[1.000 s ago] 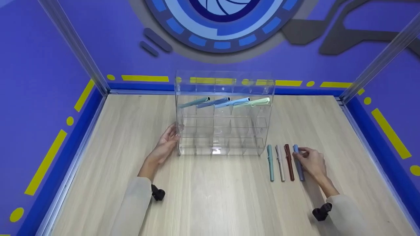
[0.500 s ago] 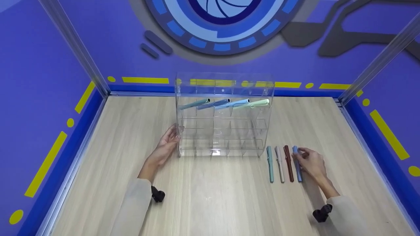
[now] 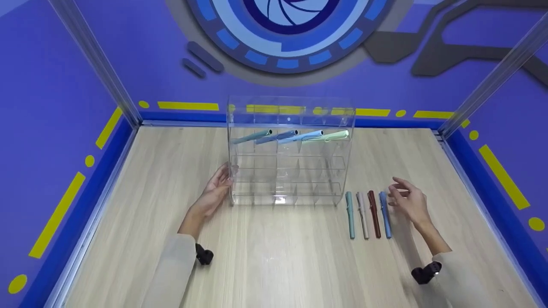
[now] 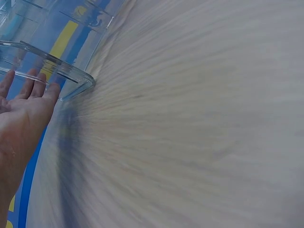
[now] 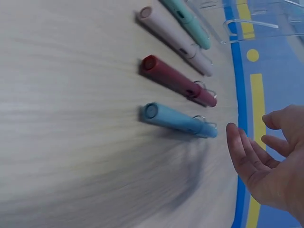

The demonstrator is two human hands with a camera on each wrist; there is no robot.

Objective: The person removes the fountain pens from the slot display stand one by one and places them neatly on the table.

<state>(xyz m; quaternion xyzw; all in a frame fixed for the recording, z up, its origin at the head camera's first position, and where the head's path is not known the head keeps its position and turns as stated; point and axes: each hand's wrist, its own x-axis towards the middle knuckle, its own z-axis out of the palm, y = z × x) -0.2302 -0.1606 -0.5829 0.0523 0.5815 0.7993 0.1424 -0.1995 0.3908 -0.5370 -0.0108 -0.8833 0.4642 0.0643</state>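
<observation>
At the right of the head view, the right hand (image 3: 410, 203) has a loose, empty grip: thumb and fingers are parted and lightly bent, just beside the blue pen (image 3: 385, 215), with a gap showing in the right wrist view. That pen lies on the worktop (image 3: 274, 256) at the right end of a row with the maroon pen (image 3: 374, 214), the pale pen (image 3: 363, 216) and the teal pen (image 3: 350, 215), clip ends toward the top of the frame. Left of centre, the left hand (image 3: 212, 192) has its fingers extended against the left side of the clear rack (image 3: 287, 175), its grip not wrapped round anything. The rack stands at the frame's centre, four pens (image 3: 302, 137) lying slanted side by side across its upper part, coloured dark teal, dark blue, light blue and pale green.
</observation>
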